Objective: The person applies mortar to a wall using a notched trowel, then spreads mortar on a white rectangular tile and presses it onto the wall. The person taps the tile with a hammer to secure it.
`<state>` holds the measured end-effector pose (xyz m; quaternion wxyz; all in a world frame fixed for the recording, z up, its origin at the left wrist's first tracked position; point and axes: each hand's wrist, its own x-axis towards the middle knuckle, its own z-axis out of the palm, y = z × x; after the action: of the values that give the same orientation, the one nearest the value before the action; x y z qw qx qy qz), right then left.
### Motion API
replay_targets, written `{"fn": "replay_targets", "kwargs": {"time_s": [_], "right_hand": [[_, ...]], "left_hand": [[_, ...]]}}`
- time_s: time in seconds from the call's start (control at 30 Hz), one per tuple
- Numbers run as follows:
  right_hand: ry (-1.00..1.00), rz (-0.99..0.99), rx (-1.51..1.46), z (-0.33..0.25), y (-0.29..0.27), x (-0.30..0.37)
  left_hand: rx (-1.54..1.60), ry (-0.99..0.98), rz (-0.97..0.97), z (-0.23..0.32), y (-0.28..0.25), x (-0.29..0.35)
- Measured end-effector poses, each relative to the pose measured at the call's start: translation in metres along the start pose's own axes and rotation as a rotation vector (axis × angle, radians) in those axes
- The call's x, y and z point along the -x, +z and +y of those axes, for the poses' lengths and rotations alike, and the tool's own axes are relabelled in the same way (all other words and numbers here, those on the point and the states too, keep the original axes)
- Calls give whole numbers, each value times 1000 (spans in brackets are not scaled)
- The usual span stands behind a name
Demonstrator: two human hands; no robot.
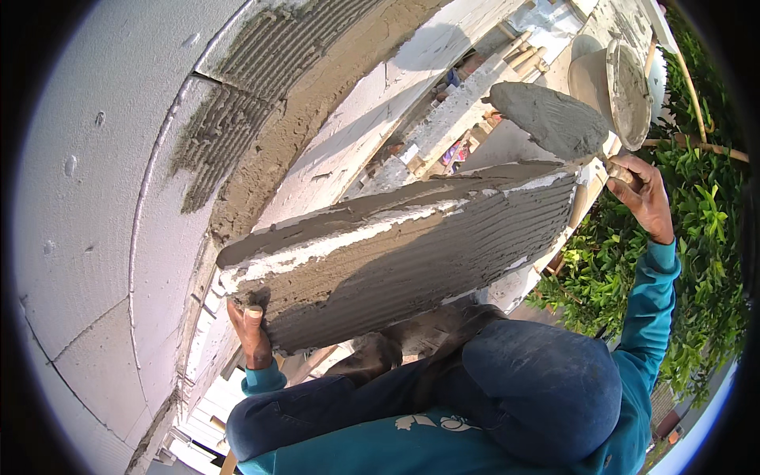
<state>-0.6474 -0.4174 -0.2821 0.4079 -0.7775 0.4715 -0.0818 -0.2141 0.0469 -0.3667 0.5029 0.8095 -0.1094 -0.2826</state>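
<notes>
A long pale building block (340, 245) lies across the view in front of my knees. Grey mortar covers its top edge and its near face, where combed ridges run lengthwise. My left hand (252, 336) grips the block's left end, thumb on the mortared face and other fingers partly hidden. At the block's far right end, my right hand (645, 198) is closed round the handle of a trowel (550, 119). The trowel's rounded blade is coated in grey mortar and sits just above the block's upper right corner.
A pale block wall (87, 198) rises at the left, with combed mortar (261, 79) on it and a mortar strip (317, 99) alongside. A mortar-smeared bucket (609, 87) stands at the upper right. Bamboo poles (701, 146) and leafy bushes (697, 261) border the right side.
</notes>
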Motion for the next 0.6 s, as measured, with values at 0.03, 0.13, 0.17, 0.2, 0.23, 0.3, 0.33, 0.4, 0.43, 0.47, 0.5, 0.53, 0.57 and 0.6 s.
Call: {"fn": "replay_targets", "kwargs": {"time_s": [0.03, 0.13, 0.17, 0.2, 0.23, 0.3, 0.33, 0.4, 0.43, 0.47, 0.5, 0.53, 0.57, 0.6], "right_hand": [[-190, -58, 111, -21, 27, -5], [-400, -242, 372, -84, 95, -24], [-467, -273, 416, -101, 115, -24], [-508, -266, 434, -114, 130, -23], [-568, -245, 454, -126, 143, -20], [-629, -256, 377, -144, 161, -15], [-669, -255, 350, -151, 168, -12], [-643, -285, 343, -164, 182, -2], [-646, -281, 320, -168, 187, 3], [-668, -281, 345, -172, 194, 9], [-719, -272, 360, -174, 199, 14], [-765, -237, 363, -174, 203, 17], [-819, -226, 386, -173, 206, 21], [-882, -177, 343, -169, 205, 21]], "left_hand": [[31, -3, -34, 2, 1, 0], [65, -8, -32, 7, 3, 4], [91, -42, -18, 9, 4, 6], [86, -56, -36, 10, 4, 6], [56, -68, -10, 10, 5, 6], [92, -56, -59, 10, 5, 5], [95, -48, -53, 9, 5, 4], [101, -54, -81, 8, 5, 3], [88, -54, -69, 8, 5, 3], [93, -73, -45, 8, 5, 3], [101, -68, -59, 9, 5, 4], [100, -66, -61, 9, 6, 3], [93, -67, -48, 9, 6, 3], [109, -51, -65, 10, 7, 3]]}}
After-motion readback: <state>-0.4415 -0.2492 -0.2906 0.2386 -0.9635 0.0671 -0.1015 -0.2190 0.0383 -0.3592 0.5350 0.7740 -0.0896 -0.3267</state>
